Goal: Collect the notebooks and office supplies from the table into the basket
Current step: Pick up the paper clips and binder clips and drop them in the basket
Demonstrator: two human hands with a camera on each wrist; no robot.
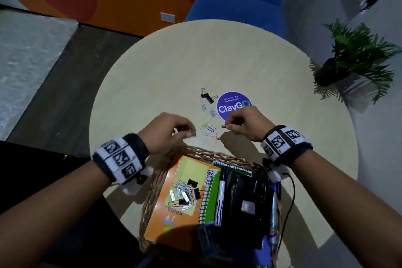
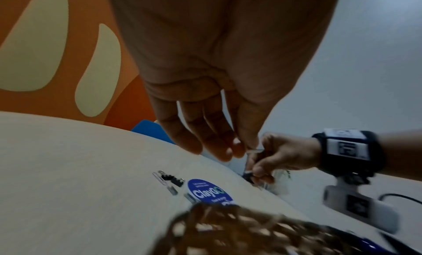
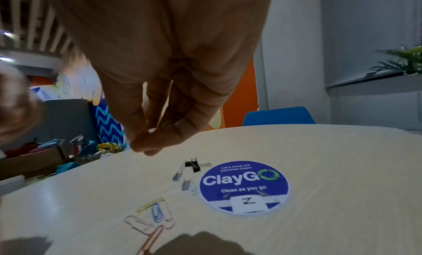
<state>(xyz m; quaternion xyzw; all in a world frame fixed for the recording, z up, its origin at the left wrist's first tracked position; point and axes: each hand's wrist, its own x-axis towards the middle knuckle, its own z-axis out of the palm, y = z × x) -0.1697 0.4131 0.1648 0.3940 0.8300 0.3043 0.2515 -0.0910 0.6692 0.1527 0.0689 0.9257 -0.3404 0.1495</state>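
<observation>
Paperclips (image 1: 209,130), about five, lie between hands; each hand's fingers pinch one small clip.

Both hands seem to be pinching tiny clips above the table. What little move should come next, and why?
Probably carry both hands back over the basket and let go: the left hand and right hand each pinch a small item, and coloured paper clips are not yet collected.

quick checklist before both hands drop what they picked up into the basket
1. Right hand pinches a small clip: ok.
2. Left hand pinches a small metal piece: ok.
3. Hands over the basket: not ok, both are above the table beyond its rim.
4. Room in basket: ok, the orange notebook has bare cover.
5. Table finished: not ok, paper clips and binder clips remain.
</observation>
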